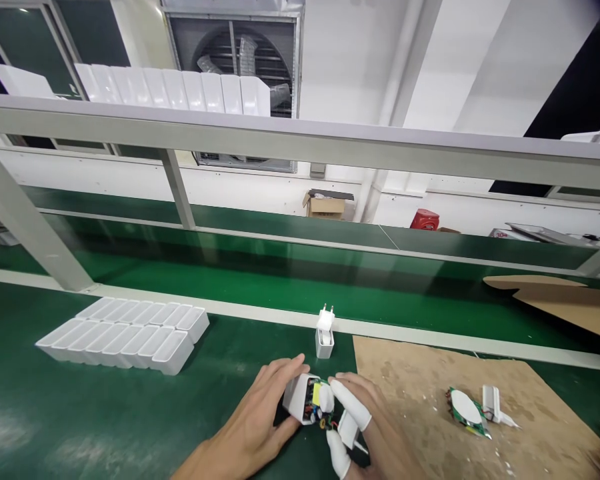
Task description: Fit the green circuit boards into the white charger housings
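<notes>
My left hand (253,420) is closed around a white plastic charger housing (293,400), tilted with its open end to the right. At that opening sits a circuit board (316,401) with yellow and white parts, partly inside the housing. My right hand (375,417), with white finger cots on its thumb and a finger, grips the board's outer end by a white plug piece (349,429). Just beyond my hands stands another white housing (325,347); a white two-pin plug (325,317) protrudes from its top.
Rows of white housings (130,333) are on the green bench at left. A stained cardboard sheet (405,380) at right bears another circuit board (465,408) with its white plug part. A grey rail (280,317) edges the green conveyor belt (260,283); a shelf beam (330,143) crosses above.
</notes>
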Motion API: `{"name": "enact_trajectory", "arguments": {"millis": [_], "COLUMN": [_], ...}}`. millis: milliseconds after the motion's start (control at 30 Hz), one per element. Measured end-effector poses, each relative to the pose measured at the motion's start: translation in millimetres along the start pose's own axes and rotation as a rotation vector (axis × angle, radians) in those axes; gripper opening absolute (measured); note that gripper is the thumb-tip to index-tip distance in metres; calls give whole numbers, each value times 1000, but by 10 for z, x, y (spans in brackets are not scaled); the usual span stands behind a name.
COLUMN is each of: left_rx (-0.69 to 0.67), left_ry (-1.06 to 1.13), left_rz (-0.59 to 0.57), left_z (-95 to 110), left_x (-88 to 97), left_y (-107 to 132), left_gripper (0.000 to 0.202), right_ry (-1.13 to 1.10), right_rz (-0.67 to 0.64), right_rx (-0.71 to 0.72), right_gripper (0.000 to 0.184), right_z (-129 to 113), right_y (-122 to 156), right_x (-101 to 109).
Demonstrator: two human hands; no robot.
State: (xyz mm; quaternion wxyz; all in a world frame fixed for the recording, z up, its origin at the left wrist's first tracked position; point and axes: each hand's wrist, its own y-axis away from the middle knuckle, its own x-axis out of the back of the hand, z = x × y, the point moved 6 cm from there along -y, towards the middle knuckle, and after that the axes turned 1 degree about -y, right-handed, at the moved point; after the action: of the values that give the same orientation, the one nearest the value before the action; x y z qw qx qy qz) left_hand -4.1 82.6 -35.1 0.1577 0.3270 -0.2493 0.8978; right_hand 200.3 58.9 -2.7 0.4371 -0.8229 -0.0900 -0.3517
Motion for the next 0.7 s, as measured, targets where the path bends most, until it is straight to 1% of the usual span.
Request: {"name": "enact_trajectory", "arguments": {"millis": [100,200,267,433,533,700], "left_rx": [0,-11,-14,-18,-15,-37], "left_ry": [0,6,7,16,13,22], "left_rz": [-8,3,6,26,14,11], "left_z": [5,28,42,60,59,86], "left_x": [6,13,8,10,11,1], "left_y": [-2,1,2,1,-2,-19], "left_gripper": [90,91,92,92,92,87], "right_ry": [15,5,-7,24,22,42], "right_rz": [14,90,113,54,36,35], "right_rx": [-25,-7,17,50,49,61], "right_gripper": [58,56,56,55,56,58], "right_z": [14,21,13,-37,-48,-50], "right_y": [15,42,44,-12,-31,-27], "right_x": [-21,-28,-27,25,60,29]}}
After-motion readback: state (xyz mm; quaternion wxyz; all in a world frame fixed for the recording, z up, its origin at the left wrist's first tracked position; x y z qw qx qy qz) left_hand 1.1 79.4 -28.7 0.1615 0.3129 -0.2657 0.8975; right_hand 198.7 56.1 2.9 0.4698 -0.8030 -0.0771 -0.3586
